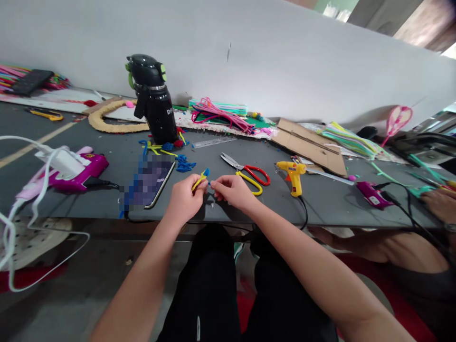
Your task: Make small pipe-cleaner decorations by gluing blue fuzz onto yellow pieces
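My left hand (pixel 185 197) is closed in a pinch on a small yellow and blue pipe-cleaner piece (pixel 201 177) just above the grey table's (pixel 213 156) front edge. My right hand (pixel 232 191) is also closed, its fingertips pinching the blue end of the same piece. The two hands almost touch. A phone (pixel 147 183) lies flat just left of my left hand. Red-and-yellow scissors (pixel 247 173) lie just beyond my right hand.
A black bottle (pixel 153 99) stands behind blue and yellow pipe-cleaner scraps (pixel 167 149). A yellow glue gun (pixel 294 175), a pink glue gun (pixel 76 171) with white cables, cardboard (pixel 309 142) and pipe-cleaner bundles (pixel 221 111) lie around. Another person's hand (pixel 440 202) rests at the right.
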`<action>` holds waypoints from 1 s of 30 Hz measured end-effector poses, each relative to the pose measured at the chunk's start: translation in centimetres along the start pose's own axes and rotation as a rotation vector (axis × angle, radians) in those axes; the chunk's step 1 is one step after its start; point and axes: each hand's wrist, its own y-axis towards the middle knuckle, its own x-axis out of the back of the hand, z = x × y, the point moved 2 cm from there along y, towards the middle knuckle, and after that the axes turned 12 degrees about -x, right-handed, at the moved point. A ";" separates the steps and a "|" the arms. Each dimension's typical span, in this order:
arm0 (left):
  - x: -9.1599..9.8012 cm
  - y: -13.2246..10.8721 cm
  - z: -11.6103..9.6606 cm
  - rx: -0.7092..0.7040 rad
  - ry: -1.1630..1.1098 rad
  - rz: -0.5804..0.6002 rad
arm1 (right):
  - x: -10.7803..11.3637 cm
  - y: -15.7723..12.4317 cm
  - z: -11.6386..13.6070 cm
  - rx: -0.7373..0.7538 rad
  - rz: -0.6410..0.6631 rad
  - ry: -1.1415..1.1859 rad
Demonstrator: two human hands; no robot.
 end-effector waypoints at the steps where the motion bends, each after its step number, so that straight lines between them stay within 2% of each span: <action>1: 0.0 0.0 0.0 0.004 -0.019 0.009 | 0.0 0.0 0.0 -0.006 -0.003 0.006; 6: 0.0 -0.2 -0.1 0.030 -0.218 0.042 | 0.9 -0.2 0.2 -0.001 -0.032 0.054; 12: 0.1 0.0 -0.1 0.009 -0.424 0.100 | 3.2 -0.7 0.6 0.023 -0.075 0.074; 21: 0.3 0.1 -0.5 -0.042 -0.300 0.104 | 5.4 -2.4 1.6 0.188 0.086 -0.099; 30: 0.0 -0.2 -0.6 -0.088 -0.203 0.151 | 5.3 -2.6 1.8 0.152 0.187 -0.179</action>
